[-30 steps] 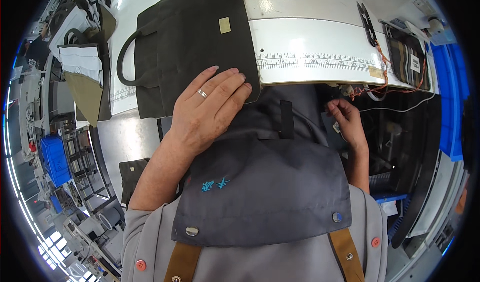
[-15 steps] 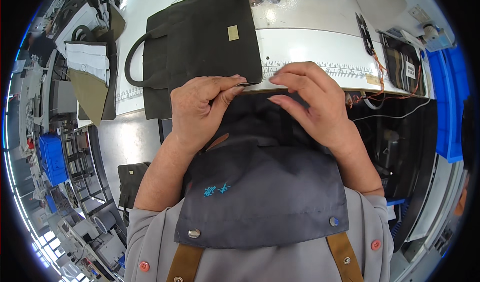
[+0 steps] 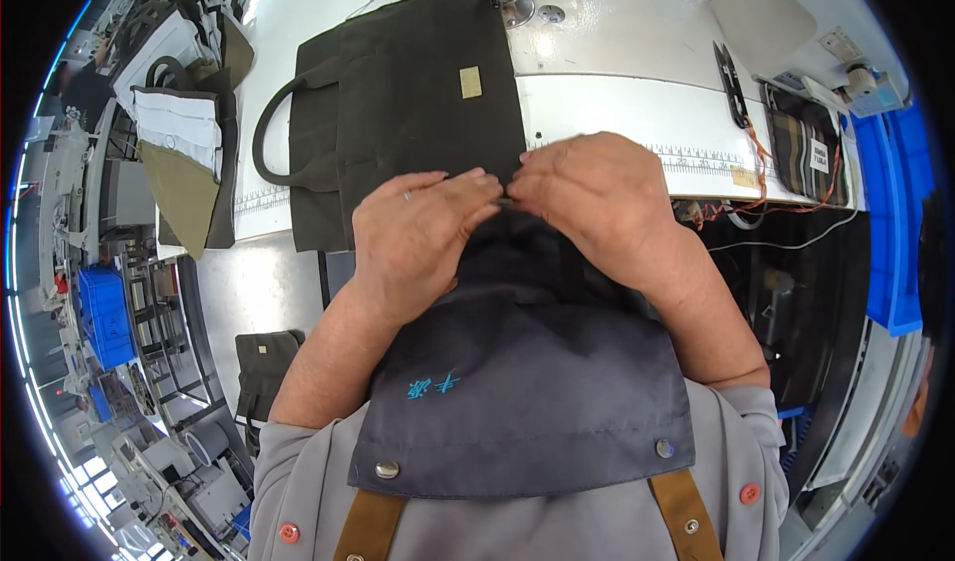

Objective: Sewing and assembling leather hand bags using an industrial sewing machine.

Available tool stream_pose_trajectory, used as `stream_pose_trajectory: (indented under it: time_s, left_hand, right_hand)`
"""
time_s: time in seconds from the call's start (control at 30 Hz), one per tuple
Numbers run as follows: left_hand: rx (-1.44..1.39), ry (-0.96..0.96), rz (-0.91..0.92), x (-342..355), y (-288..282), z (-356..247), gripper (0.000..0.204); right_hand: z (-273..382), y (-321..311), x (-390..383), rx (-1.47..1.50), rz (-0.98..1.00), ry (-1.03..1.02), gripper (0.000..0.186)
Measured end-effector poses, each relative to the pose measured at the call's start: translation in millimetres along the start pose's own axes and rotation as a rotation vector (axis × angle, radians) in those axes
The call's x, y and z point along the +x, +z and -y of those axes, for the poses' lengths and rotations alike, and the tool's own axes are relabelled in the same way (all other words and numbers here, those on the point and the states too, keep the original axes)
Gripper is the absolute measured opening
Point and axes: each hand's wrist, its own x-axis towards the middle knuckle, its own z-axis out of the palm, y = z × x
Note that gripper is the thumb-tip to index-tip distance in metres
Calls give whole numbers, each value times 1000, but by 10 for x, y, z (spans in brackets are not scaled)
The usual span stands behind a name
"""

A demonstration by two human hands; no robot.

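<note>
The left hand (image 3: 410,235) and right hand (image 3: 599,195) pinch the near corner of the dark bag (image 3: 408,113). Its beige label (image 3: 471,82) lies beyond them.

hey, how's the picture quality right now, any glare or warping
Head view: glare shows on the white sewing table and metal panel; lower-left panes look blown out; fisheye bends the surroundings near the black rim; the dark tote bag looks fairly sharp.

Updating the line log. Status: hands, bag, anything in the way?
Left hand, right hand together at near right corner of dark tote bag, grip hidden. Bag lying on white table. Black snips to the right, apart from it.
</note>
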Motion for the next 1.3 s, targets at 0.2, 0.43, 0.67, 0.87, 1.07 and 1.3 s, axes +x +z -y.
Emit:
stream_pose_trajectory:
  time_s: [0.2,0.43,0.67,0.87,1.07,1.3]
  left_hand:
    - [249,238,67,-46,-125,-37,21]
    - [-147,65,363,352,-346,137,43]
    - [99,52,374,626,-10,521,51]
    - [67,45,402,614,15,536,51]
    - [28,50,379,656,52,659,51]
    - [45,88,329,828,158,921,50]
  right_hand:
    - [46,78,-95,-160,-106,-221,13]
    - [6,21,-135,-148,-14,-166,12]
    - [8,38,-81,-128,18,-195,13]
    - [14,-25,-6,-109,90,-161,11]
    - [-83,-8,109,-106,118,-164,12]
    - [-339,20,291,-73,151,-95,14]
